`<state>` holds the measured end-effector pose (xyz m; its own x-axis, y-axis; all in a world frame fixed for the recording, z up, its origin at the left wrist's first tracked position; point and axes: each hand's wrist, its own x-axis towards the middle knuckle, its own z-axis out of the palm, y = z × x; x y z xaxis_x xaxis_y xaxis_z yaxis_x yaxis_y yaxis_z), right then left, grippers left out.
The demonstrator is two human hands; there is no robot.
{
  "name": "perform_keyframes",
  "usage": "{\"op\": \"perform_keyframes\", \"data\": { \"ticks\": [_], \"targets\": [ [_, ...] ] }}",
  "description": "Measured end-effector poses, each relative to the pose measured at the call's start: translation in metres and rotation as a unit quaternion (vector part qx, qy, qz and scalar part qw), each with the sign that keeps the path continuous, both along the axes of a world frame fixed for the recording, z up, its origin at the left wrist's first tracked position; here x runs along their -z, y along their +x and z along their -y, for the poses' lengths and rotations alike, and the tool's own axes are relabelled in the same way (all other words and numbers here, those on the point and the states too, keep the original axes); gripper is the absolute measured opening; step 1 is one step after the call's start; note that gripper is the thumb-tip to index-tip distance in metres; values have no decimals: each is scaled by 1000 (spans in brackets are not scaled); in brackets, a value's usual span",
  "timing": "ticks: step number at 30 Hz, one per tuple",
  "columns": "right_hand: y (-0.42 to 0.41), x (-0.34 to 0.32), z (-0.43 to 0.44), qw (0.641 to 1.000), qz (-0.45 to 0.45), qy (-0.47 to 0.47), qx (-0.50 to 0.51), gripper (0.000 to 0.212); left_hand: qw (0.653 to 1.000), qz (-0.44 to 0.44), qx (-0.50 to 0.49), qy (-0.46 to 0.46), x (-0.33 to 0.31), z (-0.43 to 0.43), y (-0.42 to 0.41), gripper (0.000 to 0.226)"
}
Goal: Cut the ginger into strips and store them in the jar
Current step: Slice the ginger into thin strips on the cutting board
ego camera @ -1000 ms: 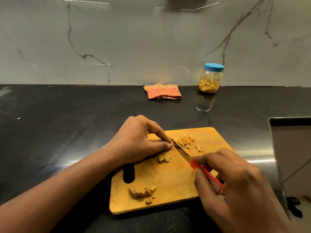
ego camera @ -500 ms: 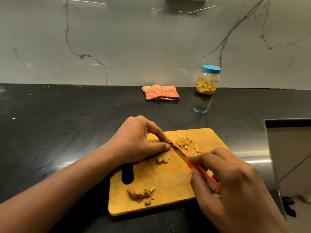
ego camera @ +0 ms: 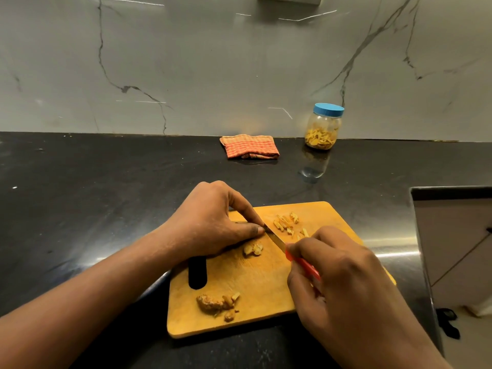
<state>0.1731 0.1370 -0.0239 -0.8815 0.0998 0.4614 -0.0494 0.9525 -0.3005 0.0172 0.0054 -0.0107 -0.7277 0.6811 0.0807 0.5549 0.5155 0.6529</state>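
Observation:
A wooden cutting board lies on the black counter. My left hand is curled at the board's far left, fingertips pinching a ginger piece hidden beneath them. My right hand grips a red-handled knife; the blade tip meets my left fingertips. Cut ginger strips lie to the right of the blade. Two small ginger chunks sit below my left thumb. A larger ginger lump with scraps rests near the board's front edge. The jar, blue lid on, holds ginger strips by the wall.
A folded orange checked cloth lies by the wall, left of the jar. The counter ends at a steel edge on the right, with the floor below. A marble wall backs the counter.
The knife and both hands stay at the same spot on the board, with only a slight shift of the blade. The view has shifted a little.

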Motion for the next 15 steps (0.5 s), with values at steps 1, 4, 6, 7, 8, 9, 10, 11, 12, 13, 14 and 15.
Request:
{"op": "perform_keyframes", "data": {
  "ticks": [1, 4, 6, 7, 8, 9, 10, 11, 12, 13, 14, 15],
  "targets": [
    [0, 0, 1, 1000, 6, 8, -1, 10, 1000, -2, -2, -1, 0, 0, 0, 2],
    [2, 3, 0, 1000, 20, 15, 1, 19, 1000, 0, -10, 1, 0, 0, 0, 2],
    [6, 5, -1, 1000, 8, 26, 0, 18, 1000, 5, -13, 0, 0, 1, 1, 3],
    [9, 6, -1, 999, -4, 32, -1, 18, 1000, 5, -13, -1, -1, 1, 1, 4],
    [12, 7, -2, 999, -19, 35, -5, 18, 1000, 6, -13, -2, -1, 1, 1, 6],
    [15, 9, -3, 999, -32, 35, -9, 19, 1000, 8, -13, -4, -1, 1, 1, 7],
    [18, 10, -4, 999, -38, 32, -9, 20, 1000, 10, -13, -6, -2, 1, 1, 7],
    [20, 10, -6, 999, -41, 30, -7, 21, 1000, 13, -13, -6, -2, 1, 0, 8],
    [21, 10, -7, 999, -41, 27, -6, 20, 1000, 17, -13, -8, -3, 2, 0, 8],
    [20, 10, -7, 999, -39, 25, -4, 19, 1000, 20, -11, -8, -3, 2, 0, 9],
    [19, 9, -8, 999, -35, 24, -3, 20, 1000, 22, -11, -9, -4, 2, -1, 9],
    [16, 8, -7, 999, -28, 23, -4, 20, 1000, 25, -12, -10, -4, 2, -1, 10]
  ]
}}
